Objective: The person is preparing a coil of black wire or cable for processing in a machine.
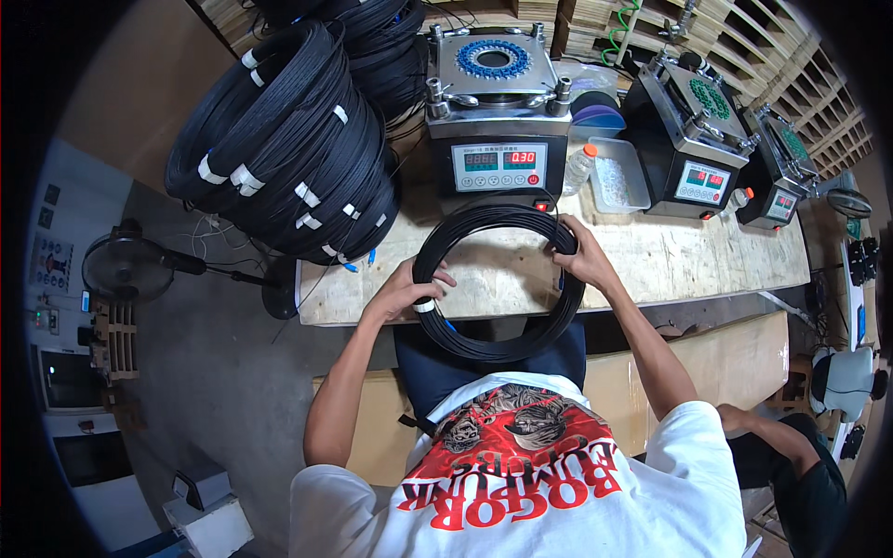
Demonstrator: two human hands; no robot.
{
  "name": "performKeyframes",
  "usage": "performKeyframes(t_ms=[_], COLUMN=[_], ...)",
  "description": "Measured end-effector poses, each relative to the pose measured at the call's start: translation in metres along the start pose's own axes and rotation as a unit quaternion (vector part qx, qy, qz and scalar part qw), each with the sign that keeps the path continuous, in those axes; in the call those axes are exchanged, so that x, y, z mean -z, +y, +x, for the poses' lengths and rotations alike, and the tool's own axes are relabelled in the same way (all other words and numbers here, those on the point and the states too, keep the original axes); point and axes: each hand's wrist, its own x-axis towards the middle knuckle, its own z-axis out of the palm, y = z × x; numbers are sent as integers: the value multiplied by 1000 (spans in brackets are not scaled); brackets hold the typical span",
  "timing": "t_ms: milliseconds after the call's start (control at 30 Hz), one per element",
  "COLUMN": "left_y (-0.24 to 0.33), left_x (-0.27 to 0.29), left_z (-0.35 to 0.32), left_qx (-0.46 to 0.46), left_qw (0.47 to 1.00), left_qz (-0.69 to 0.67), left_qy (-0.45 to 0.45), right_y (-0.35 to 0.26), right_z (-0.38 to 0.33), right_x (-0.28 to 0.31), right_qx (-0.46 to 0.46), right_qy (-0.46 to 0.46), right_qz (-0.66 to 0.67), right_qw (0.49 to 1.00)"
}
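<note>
Between my hands I hold a coil of thin black cable [498,351], wound into a ring and tilted over the table's front edge. My left hand [406,290] grips the left side of the coil, its fingers curled through the ring beside a white wrap. My right hand [586,255] is closed round the upper right side. A short bit of blue shows on the lower left of the ring. Just behind the coil stands a polishing machine [498,166] with a lit red display and a round blue-ringed plate on top.
A tall leaning stack of black cable coils [279,149] with white wraps stands on the left. Right of the machine are an orange-capped bottle [580,167], a clear plastic tub [642,191] and two more machines [693,139]. A fan [130,265] stands left; another person's arm [781,437] shows at right.
</note>
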Motion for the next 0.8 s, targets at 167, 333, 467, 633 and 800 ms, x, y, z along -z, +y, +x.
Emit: performKeyframes(t_ms=[167,333,467,633,800], left_y=[-5,-19,-26,-22,-8], left_x=[-2,6,6,-4,-12], left_z=[-9,-8,-10,-16,-29], left_qx=[-30,-57,-78,-111,-146], left_qw=[1000,995,987,966,956], left_qz=[4,78,142,226,237], left_qy=[6,-2,15,62,93], right_y=[-18,-26,-24,-29,-53], right_z=[-7,-10,-14,-18,-26], right_x=[7,15,9,12,23], right_qx=[26,3,0,-7,5], right_qy=[-38,-83,-83,-90,-107], right_qz=[12,-10,7,-54,-126], right_qw=[999,997,997,994,986])
